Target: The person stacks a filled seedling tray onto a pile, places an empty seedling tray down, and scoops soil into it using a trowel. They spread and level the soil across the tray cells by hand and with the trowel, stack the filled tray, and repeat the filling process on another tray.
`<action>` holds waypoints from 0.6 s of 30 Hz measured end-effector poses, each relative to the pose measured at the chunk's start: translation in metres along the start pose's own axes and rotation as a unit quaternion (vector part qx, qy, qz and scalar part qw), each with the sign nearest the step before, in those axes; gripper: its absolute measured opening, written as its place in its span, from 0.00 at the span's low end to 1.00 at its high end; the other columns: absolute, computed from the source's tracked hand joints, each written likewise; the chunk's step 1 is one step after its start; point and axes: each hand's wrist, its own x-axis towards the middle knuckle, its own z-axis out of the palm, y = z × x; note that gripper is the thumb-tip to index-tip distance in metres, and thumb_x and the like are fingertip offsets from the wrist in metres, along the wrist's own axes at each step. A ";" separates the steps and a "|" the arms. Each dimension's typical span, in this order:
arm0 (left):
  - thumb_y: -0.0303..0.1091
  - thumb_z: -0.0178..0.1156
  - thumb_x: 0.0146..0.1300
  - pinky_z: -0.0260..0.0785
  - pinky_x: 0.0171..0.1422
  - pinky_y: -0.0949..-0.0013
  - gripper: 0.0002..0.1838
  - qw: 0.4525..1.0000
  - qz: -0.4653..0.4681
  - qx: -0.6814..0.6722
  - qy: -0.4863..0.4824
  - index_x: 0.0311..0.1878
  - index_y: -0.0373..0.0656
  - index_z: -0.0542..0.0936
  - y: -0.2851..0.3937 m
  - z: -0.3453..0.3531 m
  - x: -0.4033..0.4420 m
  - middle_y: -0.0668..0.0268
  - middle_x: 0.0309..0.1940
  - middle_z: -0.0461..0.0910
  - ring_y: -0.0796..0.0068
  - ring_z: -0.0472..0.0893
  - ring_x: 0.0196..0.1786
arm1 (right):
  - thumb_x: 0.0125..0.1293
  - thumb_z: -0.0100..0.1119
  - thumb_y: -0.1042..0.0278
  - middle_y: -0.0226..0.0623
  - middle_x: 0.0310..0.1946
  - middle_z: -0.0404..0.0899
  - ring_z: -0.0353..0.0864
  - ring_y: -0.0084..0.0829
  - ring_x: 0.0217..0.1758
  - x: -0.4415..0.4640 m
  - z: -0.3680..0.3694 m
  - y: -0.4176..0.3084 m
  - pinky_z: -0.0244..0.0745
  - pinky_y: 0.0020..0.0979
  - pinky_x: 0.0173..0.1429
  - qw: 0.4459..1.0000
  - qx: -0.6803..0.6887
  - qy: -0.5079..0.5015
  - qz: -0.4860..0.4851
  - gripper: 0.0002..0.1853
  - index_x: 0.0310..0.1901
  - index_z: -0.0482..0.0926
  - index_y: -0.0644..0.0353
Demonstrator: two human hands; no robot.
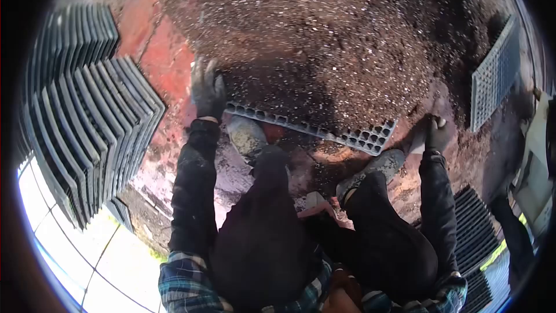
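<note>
Soil [307,29], brown and white-flecked, is burying most of a black plastic many-celled tray [370,140] between the open-fingered left hand [209,90] and curled right hand [439,133]; whether that's gripping anything, I can't tell. I'm judging the tray bendy, soil-heavy, best held by its end rims; its long axis is running left-right.

Your left hand [209,90], 10 o'clock, blurred; your right hand [438,133], 3 o'clock, too small to tell its grip; soil [301,40] buries most of your cell tray [353,139], itself cut off at 12 o'clock by the top edge.
</note>
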 end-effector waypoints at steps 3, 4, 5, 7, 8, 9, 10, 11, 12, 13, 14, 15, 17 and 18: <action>0.34 0.56 0.57 0.52 0.70 0.51 0.23 0.998 -0.062 -0.019 -0.012 0.57 0.45 0.72 -0.002 0.002 -0.030 0.51 0.62 0.64 0.47 0.60 0.66 | 0.56 0.60 0.56 0.47 0.30 0.79 0.80 0.42 0.35 0.002 0.008 0.010 0.72 0.38 0.41 1.000 0.007 0.000 -0.004 0.17 0.36 0.75 0.65; 0.35 0.56 0.57 0.52 0.70 0.50 0.23 0.999 -0.013 -0.043 -0.011 0.58 0.45 0.72 0.002 0.000 -0.039 0.50 0.62 0.63 0.46 0.59 0.67 | 0.57 0.59 0.57 0.45 0.30 0.79 0.79 0.40 0.34 0.000 0.005 0.007 0.72 0.37 0.40 1.000 0.016 -0.002 -0.005 0.17 0.36 0.75 0.65; 0.36 0.56 0.57 0.51 0.70 0.49 0.23 0.997 0.040 -0.069 -0.012 0.58 0.44 0.72 0.007 -0.001 -0.046 0.50 0.62 0.63 0.46 0.59 0.67 | 0.57 0.59 0.58 0.43 0.29 0.79 0.78 0.37 0.33 0.000 0.001 0.004 0.71 0.36 0.39 1.000 0.022 -0.002 -0.004 0.16 0.36 0.75 0.65; 0.37 0.57 0.57 0.49 0.71 0.48 0.24 0.995 0.042 -0.085 -0.037 0.58 0.44 0.72 0.013 -0.006 -0.058 0.49 0.62 0.62 0.46 0.58 0.68 | 0.58 0.58 0.59 0.40 0.28 0.78 0.77 0.32 0.31 0.003 0.007 0.016 0.71 0.34 0.38 0.999 0.052 0.001 -0.007 0.15 0.35 0.75 0.66; 0.38 0.57 0.56 0.47 0.71 0.47 0.24 0.992 0.053 -0.099 -0.063 0.58 0.44 0.72 0.013 -0.008 -0.060 0.49 0.62 0.62 0.46 0.57 0.68 | 0.58 0.58 0.59 0.39 0.27 0.78 0.76 0.31 0.31 0.006 0.009 0.024 0.71 0.34 0.38 0.998 0.062 -0.006 -0.005 0.15 0.35 0.75 0.66; 0.38 0.57 0.56 0.47 0.71 0.47 0.24 0.992 0.052 -0.098 -0.062 0.58 0.44 0.72 0.014 -0.009 -0.054 0.49 0.62 0.62 0.46 0.57 0.68 | 0.58 0.59 0.59 0.39 0.27 0.78 0.76 0.31 0.31 0.007 0.011 0.027 0.71 0.33 0.38 0.997 0.072 -0.012 -0.002 0.15 0.35 0.75 0.66; 0.41 0.56 0.58 0.44 0.72 0.48 0.26 0.998 0.021 -0.061 -0.015 0.60 0.44 0.70 0.018 -0.011 -0.044 0.50 0.63 0.61 0.47 0.56 0.69 | 0.57 0.59 0.60 0.40 0.27 0.78 0.76 0.31 0.31 0.005 0.008 0.020 0.71 0.34 0.38 0.997 0.070 -0.021 0.009 0.15 0.35 0.75 0.66; 0.44 0.54 0.59 0.41 0.73 0.49 0.28 0.999 -0.012 -0.025 0.031 0.63 0.45 0.67 0.022 -0.011 -0.033 0.50 0.64 0.61 0.48 0.54 0.70 | 0.57 0.59 0.60 0.40 0.27 0.78 0.76 0.31 0.31 0.005 0.008 0.020 0.71 0.34 0.38 0.998 0.067 -0.022 0.007 0.15 0.35 0.75 0.66; 0.49 0.55 0.59 0.36 0.74 0.49 0.31 0.993 -0.040 -0.098 0.054 0.63 0.45 0.67 0.020 -0.004 -0.015 0.50 0.64 0.60 0.48 0.54 0.70 | 0.57 0.60 0.60 0.40 0.27 0.78 0.77 0.32 0.31 0.005 0.008 0.021 0.71 0.34 0.38 0.999 0.032 -0.009 0.008 0.15 0.35 0.74 0.67; 0.49 0.55 0.59 0.36 0.74 0.49 0.31 0.993 -0.042 -0.101 0.053 0.63 0.45 0.67 0.021 0.003 0.002 0.50 0.64 0.60 0.48 0.54 0.70 | 0.57 0.60 0.60 0.40 0.27 0.78 0.77 0.32 0.31 0.006 0.008 0.021 0.71 0.34 0.39 1.000 -0.003 0.004 0.009 0.15 0.35 0.74 0.67; 0.51 0.56 0.58 0.37 0.74 0.47 0.32 0.992 -0.037 -0.098 0.066 0.63 0.46 0.67 0.025 0.011 0.019 0.50 0.64 0.60 0.49 0.55 0.69 | 0.56 0.60 0.60 0.41 0.28 0.78 0.77 0.33 0.33 0.002 0.002 0.006 0.71 0.35 0.40 0.999 -0.023 -0.008 0.035 0.16 0.35 0.75 0.67; 0.53 0.57 0.57 0.37 0.73 0.45 0.33 0.992 -0.033 -0.097 0.076 0.63 0.47 0.67 0.035 0.015 0.029 0.51 0.64 0.60 0.49 0.56 0.69 | 0.56 0.60 0.60 0.41 0.28 0.78 0.77 0.33 0.33 0.003 0.001 0.008 0.71 0.35 0.40 0.999 -0.028 -0.004 0.037 0.16 0.35 0.75 0.67; 0.54 0.59 0.55 0.39 0.73 0.43 0.33 0.995 0.018 -0.093 0.032 0.62 0.48 0.68 0.067 0.014 0.044 0.51 0.63 0.61 0.49 0.56 0.69 | 0.55 0.63 0.53 0.41 0.29 0.80 0.78 0.33 0.33 0.004 0.004 0.016 0.72 0.35 0.42 0.999 0.034 0.002 0.003 0.19 0.36 0.79 0.65; 0.55 0.60 0.54 0.41 0.72 0.40 0.34 0.994 0.068 -0.079 -0.009 0.61 0.50 0.68 0.084 0.012 0.049 0.51 0.63 0.61 0.49 0.56 0.69 | 0.54 0.64 0.52 0.42 0.30 0.81 0.79 0.33 0.35 0.005 0.005 0.017 0.72 0.35 0.43 0.999 0.030 0.004 0.012 0.20 0.36 0.79 0.65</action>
